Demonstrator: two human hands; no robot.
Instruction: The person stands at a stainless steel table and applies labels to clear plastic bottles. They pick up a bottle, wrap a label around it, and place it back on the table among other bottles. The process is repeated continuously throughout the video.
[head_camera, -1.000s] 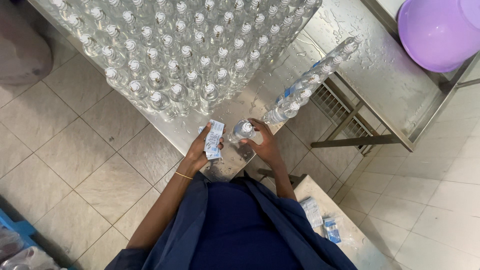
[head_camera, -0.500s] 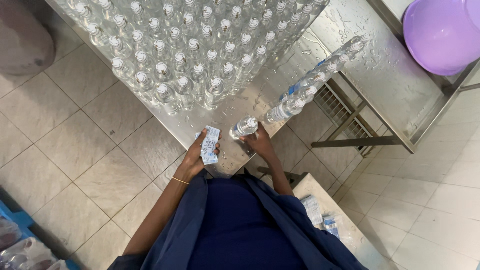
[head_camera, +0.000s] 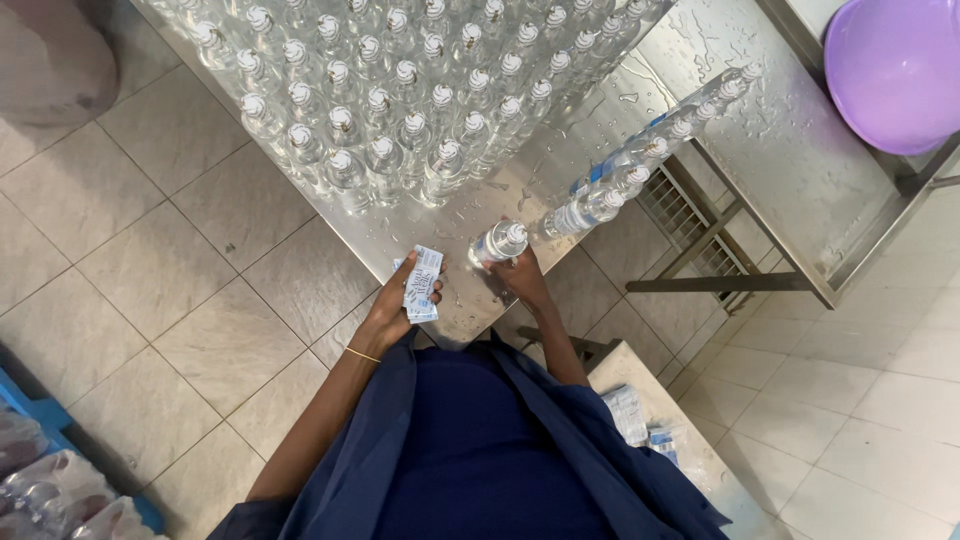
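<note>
Lying near the steel counter's (head_camera: 560, 170) front edge: clear bottle (head_camera: 497, 243), cap pointing right, gripped by right hand (head_camera: 522, 278); left hand (head_camera: 392, 305) pinches labels (head_camera: 422, 284) alongside.

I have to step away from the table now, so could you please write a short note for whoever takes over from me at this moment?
Left hand: holds a small stack of labels over the table's near edge.
Right hand: grips one clear bottle lying on its side on the wet steel table.
Done: a row of labelled bottles lies to the right of that bottle.
Left: a large block of plain capped bottles stands upright at the back with no labels showing. More label packs lie on the low ledge by the right side.
</note>
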